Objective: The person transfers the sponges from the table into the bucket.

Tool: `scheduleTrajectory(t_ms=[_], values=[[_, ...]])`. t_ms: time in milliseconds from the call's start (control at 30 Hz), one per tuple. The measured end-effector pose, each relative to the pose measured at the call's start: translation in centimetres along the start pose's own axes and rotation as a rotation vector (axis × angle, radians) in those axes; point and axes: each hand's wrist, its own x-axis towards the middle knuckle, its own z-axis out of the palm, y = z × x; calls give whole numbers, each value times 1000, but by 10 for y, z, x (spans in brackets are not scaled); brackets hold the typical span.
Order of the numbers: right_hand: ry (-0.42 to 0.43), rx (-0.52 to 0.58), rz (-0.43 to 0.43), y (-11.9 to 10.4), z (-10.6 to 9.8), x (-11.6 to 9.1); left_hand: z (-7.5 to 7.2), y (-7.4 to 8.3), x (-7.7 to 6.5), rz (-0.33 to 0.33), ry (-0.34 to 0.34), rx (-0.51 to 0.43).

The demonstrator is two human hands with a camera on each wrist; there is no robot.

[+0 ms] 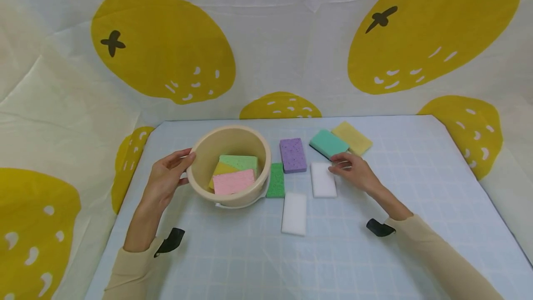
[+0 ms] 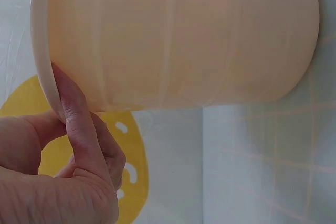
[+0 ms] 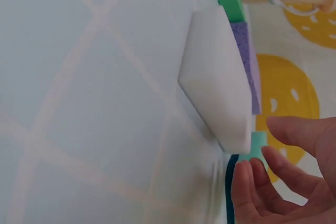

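Now, left grip (image 1: pixel 165 177): being clamped on the rim of the bucket (image 1: pixel 233 140), with one digit being laid along its outer wall.
Right grip (image 1: pixel 354 170): being held loosely curved, thumb and fingers apart, with nothing being gripped between them.
Teal sponge (image 1: pixel 328 143): lying just beyond the fingertips of the right grip; whether it is being touched cannot be told.
White sponge (image 1: pixel 322 182): lying just beside that grip's thumb.
Yellow sponge (image 1: pixel 356 137): lying past the fingertips, next to the teal one.
Bucket contents: a pink sponge (image 1: pixel 234 182) and a light green sponge (image 1: pixel 244 162) are being held inside, to the right of the left grip.
Reach: the teal sponge is probably being aimed at; opposite edges are worth being pinched squarely, without the white neighbour being dragged.
Rim hold: only light steadying is apparently being called for, so that the bucket is not being tipped.
Right forearm: being extended diagonally from the near right, the hand being held low over the bench (image 1: pixel 233 258).
Left forearm: being angled up along the bucket's left side.
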Motion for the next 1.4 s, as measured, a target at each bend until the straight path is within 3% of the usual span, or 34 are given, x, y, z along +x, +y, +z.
scheduleTrajectory(t_ms=[233, 700, 867, 1067, 1400], values=[[-23, 3, -8, 10, 3, -2, 0, 1, -1, 2, 0, -8], [-73, -31, 2, 7, 6, -2, 1, -2, 1, -8, 7, -6], [-75, -13, 14, 1, 3, -4, 1, -1, 2, 0, 9, -4], [-107, 100, 56, -10, -5, -7, 0, 0, 2, -5, 12, 0], [-114, 131, 23, -29, -22, -3, 0, -1, 3, -9, 7, -7]])
